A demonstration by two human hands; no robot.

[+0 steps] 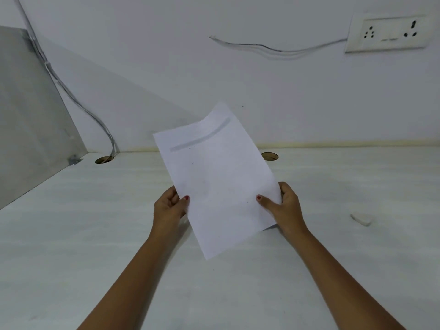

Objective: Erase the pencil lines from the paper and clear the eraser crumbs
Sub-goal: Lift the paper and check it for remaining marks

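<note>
White worktop (71,234) meets a white wall carrying a socket plate (387,33) at upper right; two cable holes sit at the rear edge, one with grey cables (78,103) entering it. Paper (219,177) is held clear of the worktop, tilted, far end raised. Left hand (170,208) pinches its left edge, thumb on top. Right hand (284,208) pinches its right edge likewise. One faint grey smear crosses the sheet's upper part; a few dark specks show on it. Eraser (362,219) lies on the worktop, well apart to the right.
</note>
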